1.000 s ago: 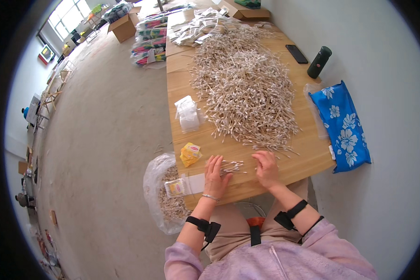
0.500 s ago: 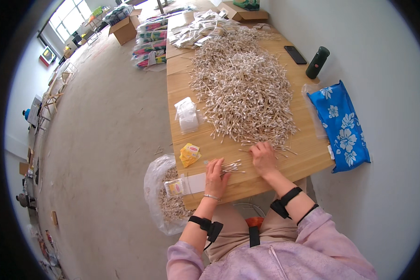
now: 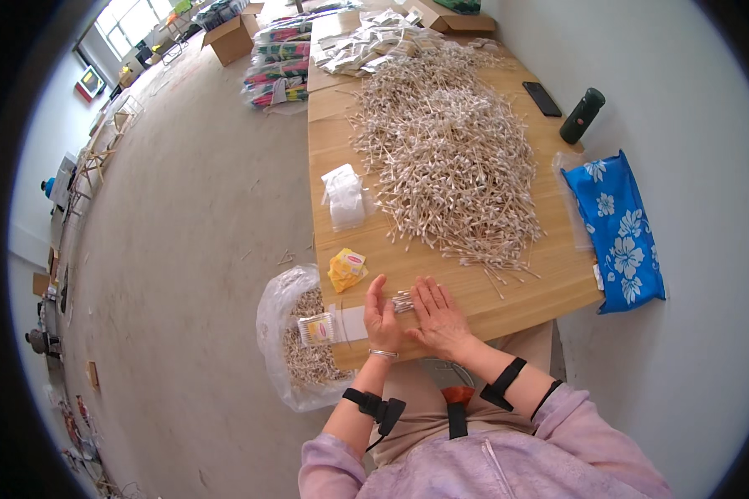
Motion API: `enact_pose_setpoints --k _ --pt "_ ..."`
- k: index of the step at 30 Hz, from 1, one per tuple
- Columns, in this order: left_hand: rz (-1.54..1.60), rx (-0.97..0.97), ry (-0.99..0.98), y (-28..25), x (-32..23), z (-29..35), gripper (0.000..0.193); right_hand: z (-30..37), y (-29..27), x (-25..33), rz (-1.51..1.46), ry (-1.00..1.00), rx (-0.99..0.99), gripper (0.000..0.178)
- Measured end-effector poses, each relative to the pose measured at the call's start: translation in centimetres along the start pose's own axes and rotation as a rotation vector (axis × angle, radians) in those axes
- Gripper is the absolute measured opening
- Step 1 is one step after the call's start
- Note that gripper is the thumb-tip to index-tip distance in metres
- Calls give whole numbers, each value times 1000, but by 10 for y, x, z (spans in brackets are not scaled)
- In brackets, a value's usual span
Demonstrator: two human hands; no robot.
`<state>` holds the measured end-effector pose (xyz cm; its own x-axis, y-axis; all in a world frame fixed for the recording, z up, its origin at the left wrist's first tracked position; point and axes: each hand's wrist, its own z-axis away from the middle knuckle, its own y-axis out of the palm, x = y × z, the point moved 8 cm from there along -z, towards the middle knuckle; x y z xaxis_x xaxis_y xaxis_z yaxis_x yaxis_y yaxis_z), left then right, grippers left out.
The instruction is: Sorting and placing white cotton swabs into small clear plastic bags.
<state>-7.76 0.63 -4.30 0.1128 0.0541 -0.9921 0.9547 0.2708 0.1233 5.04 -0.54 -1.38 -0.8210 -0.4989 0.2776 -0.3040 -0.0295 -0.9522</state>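
Observation:
A small bundle of cotton swabs [image 3: 403, 301] lies on the wooden table [image 3: 374, 249] near its front edge, between my two hands. My left hand [image 3: 382, 323] stands on edge along the bundle's left end, its fingers extended. From the right, my right hand [image 3: 441, 320] lies nearly flat with stretched fingers, its fingertips against the swabs' other end. Beyond the hands spreads a large heap of loose cotton swabs [image 3: 449, 158]. Left of my left hand are a white strip [image 3: 353, 324] and a filled packet of swabs [image 3: 316, 330] at the table edge. Yellow cards [image 3: 346, 269] lie just beyond them.
Clear small bags [image 3: 343, 196] lie by the left edge. Packets [image 3: 374, 41] are piled at the far end. A phone [image 3: 543, 98], dark green bottle [image 3: 582, 115] and blue flowered pack [image 3: 616, 233] line the right. A plastic bag of swabs [image 3: 279, 324] hangs beside the left edge.
My right hand has moved left and nearer, from the heap's edge to the bundle, and flattened out. My left hand's fingers have straightened beside the swabs, which now sit closer together.

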Motion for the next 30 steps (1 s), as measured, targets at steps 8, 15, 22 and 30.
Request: enact_pose_setpoints --k 8,15,22,30 --pt "60 -27 -1 -3 0 -3 46 23 4 12 25 -76 142 86" --pt "112 -34 4 -3 -4 0 45 0 7 4 72 -46 175 86" --pt "165 -46 12 -3 -5 -1 43 -4 7 1 149 -93 77 88" --pt "222 -65 -5 -7 -4 -19 43 -6 -14 -32 -334 141 -256 74"
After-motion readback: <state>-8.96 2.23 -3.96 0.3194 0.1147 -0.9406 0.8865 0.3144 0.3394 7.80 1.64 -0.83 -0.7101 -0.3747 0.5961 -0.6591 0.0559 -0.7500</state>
